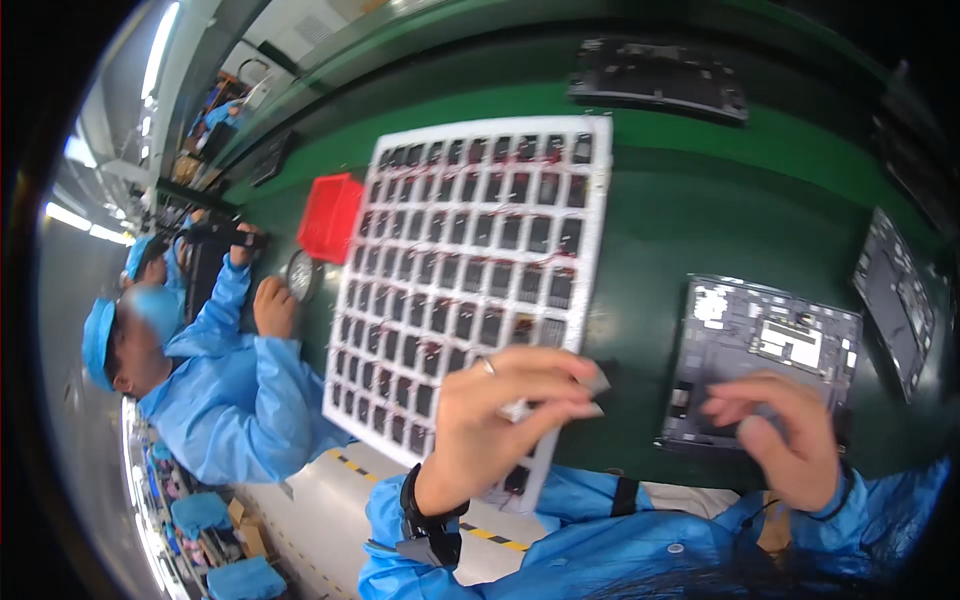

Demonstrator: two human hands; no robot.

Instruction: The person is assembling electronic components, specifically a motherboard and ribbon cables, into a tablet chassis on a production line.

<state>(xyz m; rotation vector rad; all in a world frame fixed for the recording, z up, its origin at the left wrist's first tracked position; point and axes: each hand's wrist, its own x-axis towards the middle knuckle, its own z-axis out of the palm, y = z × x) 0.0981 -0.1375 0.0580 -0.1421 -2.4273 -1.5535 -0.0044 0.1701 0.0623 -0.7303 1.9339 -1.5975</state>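
Note:
My left hand (505, 410), with a ring and a dark wrist strap, is over the near right edge of a white foam tray (602, 180). Its thumb and fingertips are pinched together beside a small dark bit that I cannot make out. Rows of small black parts (505, 235) with thin red wires fill the tray's pockets. My right hand (785, 435) hovers over the near part of a dark grey laptop-like casing (720, 360), whose inner side faces up. Thumb and fingers of that hand are slightly bent and apart, with nothing seen between them.
A red bin (328, 215) and a roll of tape (300, 272) lie left of the tray. More dark casings lie at the back (655, 80) and far right (895, 300) of the green bench (640, 210). A co-worker in blue (235, 400) works at the left.

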